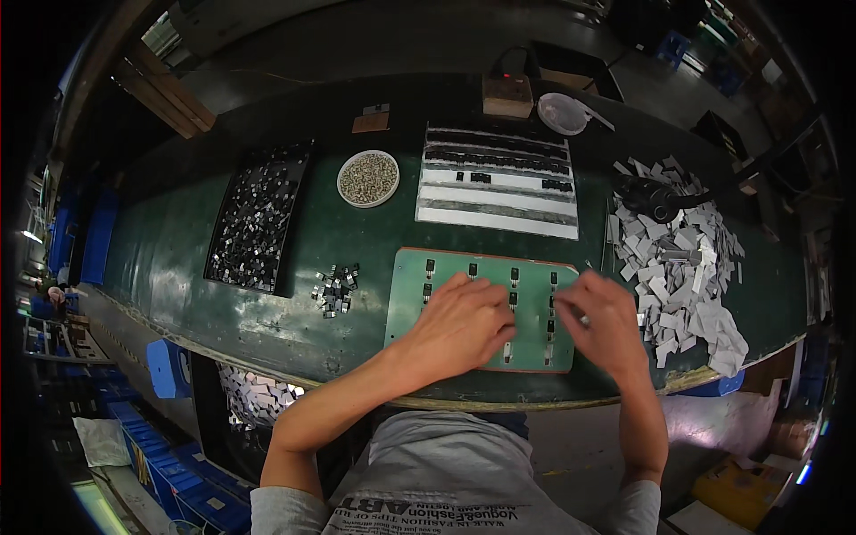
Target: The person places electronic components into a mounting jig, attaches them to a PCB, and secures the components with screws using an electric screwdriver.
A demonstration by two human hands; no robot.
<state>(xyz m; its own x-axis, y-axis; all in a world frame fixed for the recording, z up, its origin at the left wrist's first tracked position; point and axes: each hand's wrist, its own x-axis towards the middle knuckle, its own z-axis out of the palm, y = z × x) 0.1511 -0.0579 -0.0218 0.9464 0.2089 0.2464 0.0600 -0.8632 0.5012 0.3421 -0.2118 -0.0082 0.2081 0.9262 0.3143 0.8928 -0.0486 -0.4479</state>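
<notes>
A green board (530, 348) with a reddish edge lies before me near the table's front edge. Small black parts with metal legs (514, 274) sit on it in rows. My left hand (464, 321) is over the board's middle, fingers curled down and closed; its fingertips are mostly hidden, as is whatever they may hold. At the right edge of the board is my right hand (606, 323), slightly blurred, with thumb and forefinger drawn together beside the right column of black parts. What lies between those fingers is too small to make out.
Behind the board is a white sheet with dark strips (499, 198). Leftward are a dish of tiny metallic pieces (368, 178), a loose pile of black parts (336, 291) and a full black tray (259, 214). A heap of grey-white flat pieces (678, 259) and a black tool (658, 201) lie right.
</notes>
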